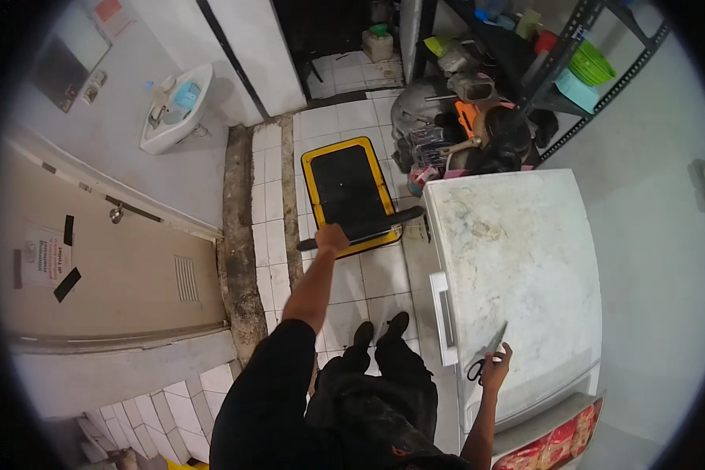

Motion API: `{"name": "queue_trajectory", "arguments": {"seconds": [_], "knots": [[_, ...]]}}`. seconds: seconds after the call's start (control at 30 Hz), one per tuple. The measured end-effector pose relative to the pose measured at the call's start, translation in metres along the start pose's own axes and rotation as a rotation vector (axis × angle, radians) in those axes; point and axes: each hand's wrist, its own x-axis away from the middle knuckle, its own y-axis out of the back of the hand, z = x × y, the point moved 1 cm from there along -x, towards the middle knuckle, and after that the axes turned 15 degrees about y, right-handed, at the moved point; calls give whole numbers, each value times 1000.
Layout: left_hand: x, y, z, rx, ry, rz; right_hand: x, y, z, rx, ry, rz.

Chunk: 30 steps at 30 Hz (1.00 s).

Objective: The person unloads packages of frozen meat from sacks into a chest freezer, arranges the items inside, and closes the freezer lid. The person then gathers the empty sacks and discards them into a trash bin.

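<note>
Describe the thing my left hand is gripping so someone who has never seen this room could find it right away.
Start at the big white chest freezer on the right; on the tiled floor just left of it stands a flat platform cart. Your left hand grips its black handle bar at the near end. Its black deck with a bright yellow border sets it apart from the grey clutter beyond it.

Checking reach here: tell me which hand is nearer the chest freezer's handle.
Right. The right hand, holding scissors, rests on the freezer lid beside the white handle. The left hand is farther, gripping the platform cart's black push bar.
</note>
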Motion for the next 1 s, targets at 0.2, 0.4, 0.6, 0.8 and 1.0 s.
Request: {"name": "queue_trajectory", "arguments": {"seconds": [0.2,0.4,0.6,0.8,1.0], "knots": [[35,-38,-18,39,115,-59,-34,-11,-37,-145,46,-147],[-26,27,32,213,158,-108,-57,-19,-43,-151,91,-154],[-46,35,85,343,24,-40,-60,-27,-18,-80,98,-207],[-90,80,132,212,-6,-149,-73,-25,26,-148,-215,-208],[-179,120,188,234,-15,-214,-75,-30,-20,452,-7,-184]]}}
